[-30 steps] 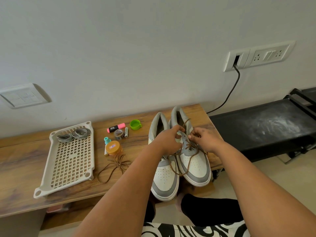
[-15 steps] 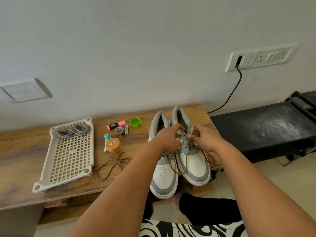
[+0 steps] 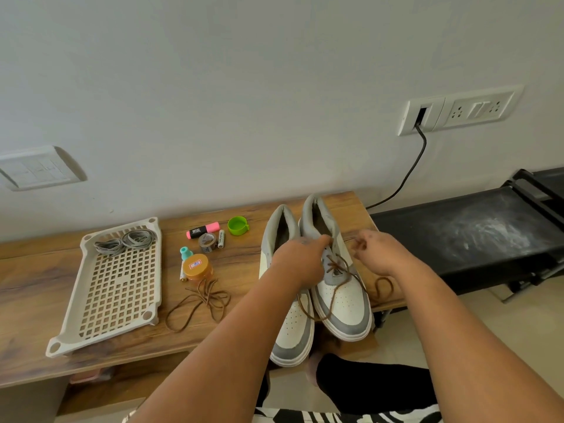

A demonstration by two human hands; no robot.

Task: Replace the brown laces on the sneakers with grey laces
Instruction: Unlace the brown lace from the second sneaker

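Unlacing right sneaker [image 3: 340,296]: brown lace [image 3: 335,288] is out of the upper eyelets, still crossed through the lower ones near the grey tongue, loose ends trailing over the toe and off the shoe's right side. Right hand [image 3: 378,253] pinches one strand just right of the collar; left hand [image 3: 300,259] has fingers curled on the collar/tongue, steadying the shoe.

Advice: pull one crossing at a time, straight out along the eyelet axis; keep the left hand bracing so the shoe doesn't slide off the tabletop [image 3: 36,300] edge.

Left sneaker [image 3: 290,328] touching alongside, already laceless; its removed brown lace [image 3: 201,302] lies left of it. Grey laces [image 3: 125,242] coiled in the white tray [image 3: 122,328], farther left.
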